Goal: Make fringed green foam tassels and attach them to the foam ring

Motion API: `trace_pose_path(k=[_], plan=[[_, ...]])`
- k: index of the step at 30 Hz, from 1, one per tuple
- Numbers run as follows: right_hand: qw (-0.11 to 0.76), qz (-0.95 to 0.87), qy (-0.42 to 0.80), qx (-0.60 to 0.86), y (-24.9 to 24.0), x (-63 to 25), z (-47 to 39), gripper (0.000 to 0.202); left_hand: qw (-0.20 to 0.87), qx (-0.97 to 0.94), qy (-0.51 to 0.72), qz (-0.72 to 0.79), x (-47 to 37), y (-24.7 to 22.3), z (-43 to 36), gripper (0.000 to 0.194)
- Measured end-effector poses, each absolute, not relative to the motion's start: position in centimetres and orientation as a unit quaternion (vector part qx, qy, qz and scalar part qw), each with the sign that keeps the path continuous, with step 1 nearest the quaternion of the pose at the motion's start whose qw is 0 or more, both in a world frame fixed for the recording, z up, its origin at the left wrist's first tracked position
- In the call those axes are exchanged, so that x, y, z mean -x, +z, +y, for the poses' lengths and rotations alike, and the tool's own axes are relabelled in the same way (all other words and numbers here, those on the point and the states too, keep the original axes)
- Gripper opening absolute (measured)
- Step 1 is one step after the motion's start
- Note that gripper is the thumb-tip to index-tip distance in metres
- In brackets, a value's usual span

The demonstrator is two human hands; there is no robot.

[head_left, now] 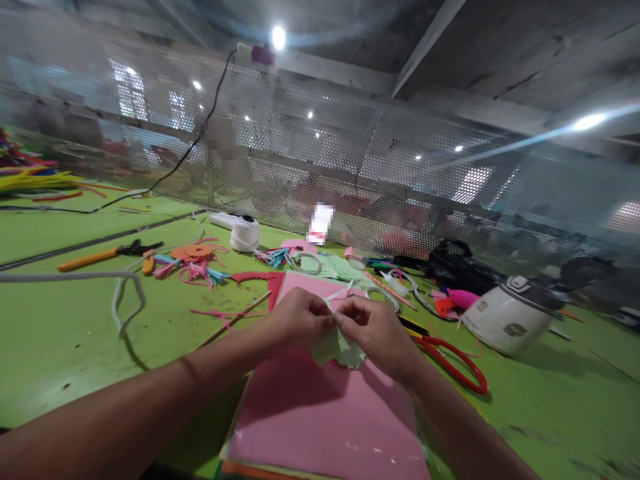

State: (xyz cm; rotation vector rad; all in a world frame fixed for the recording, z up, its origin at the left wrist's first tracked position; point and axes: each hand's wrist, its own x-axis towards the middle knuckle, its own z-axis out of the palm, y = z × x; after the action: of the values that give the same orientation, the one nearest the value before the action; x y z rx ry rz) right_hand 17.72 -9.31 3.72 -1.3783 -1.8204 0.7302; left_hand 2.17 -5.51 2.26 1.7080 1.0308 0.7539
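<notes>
A pale green piece with a ruffled edge [337,350], thin like paper or foam sheet, hangs from my fingertips. My left hand [303,315] pinches its upper edge, with thumb and forefinger pressed together. Close beside it, my right hand [373,327] pinches the same edge, and the two hands' fingertips nearly touch. Below them lies a stack of sheets with a pink one [325,413] on top. A thin white strip [345,291] shows just above my fingers; whether it joins the green piece I cannot tell.
Red-handled scissors [463,373] and a white kettle-like pot [515,317] stand at right. At left lie orange-handled pliers [95,259], a grey cable [120,300] and coloured strips [197,267]. A white spool [245,235], a roll of tape [306,263] and pale green sheets [335,268] are farther back, before a perforated screen [350,160].
</notes>
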Motion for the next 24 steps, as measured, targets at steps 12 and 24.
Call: trace_pose_path(k=[12,24], plan=[[0.348,-0.705,0.328,0.523,4.01,-18.04,-9.07,0.012,0.507,-0.688,0.298,0.425,-2.13,2.15,-5.46,0.019],[0.341,-0.715,0.314,0.523,4.11,-17.94,-9.22,0.011,0.516,-0.681,0.283,0.435,-2.11,2.45,-5.87,0.015]])
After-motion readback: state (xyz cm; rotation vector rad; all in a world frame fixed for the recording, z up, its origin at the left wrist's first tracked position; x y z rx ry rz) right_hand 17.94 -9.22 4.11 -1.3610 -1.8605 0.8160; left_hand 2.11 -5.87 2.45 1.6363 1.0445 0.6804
